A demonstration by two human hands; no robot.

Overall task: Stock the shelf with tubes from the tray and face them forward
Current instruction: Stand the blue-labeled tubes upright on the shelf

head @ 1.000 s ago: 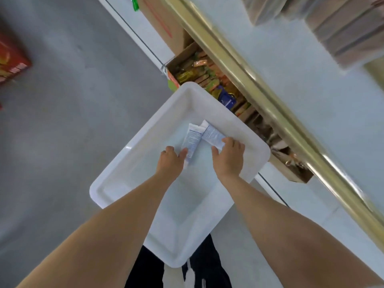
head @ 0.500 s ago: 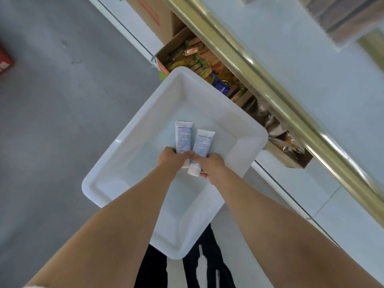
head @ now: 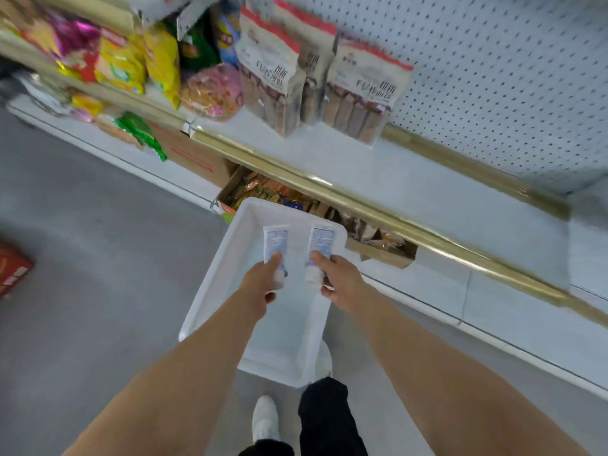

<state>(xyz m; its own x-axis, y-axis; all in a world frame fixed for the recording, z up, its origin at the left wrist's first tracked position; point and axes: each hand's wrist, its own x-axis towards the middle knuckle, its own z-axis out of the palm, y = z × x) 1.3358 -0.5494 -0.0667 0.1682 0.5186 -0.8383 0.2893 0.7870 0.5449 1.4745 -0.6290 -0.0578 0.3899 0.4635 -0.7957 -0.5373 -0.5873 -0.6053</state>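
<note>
Our left grip (head: 260, 284) pinches the left tube (head: 275, 241) at its cap end, and our right grip (head: 339, 281) pinches the right tube (head: 321, 241) the same way. Both tubes are held over the white tray (head: 227, 261). We judge them light, soft-walled and a little slick, so the stiff shoulder by the cap holds best. The bare shelf (head: 362, 172) lies just beyond.

Shop: pegboard shelf (head: 394, 179) w/ snack bags (head: 158, 60).

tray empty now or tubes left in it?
Looks empty: left hand grips the left tube, right hand the right tube; the tray shows bare floor. Forearms hide part.
</note>
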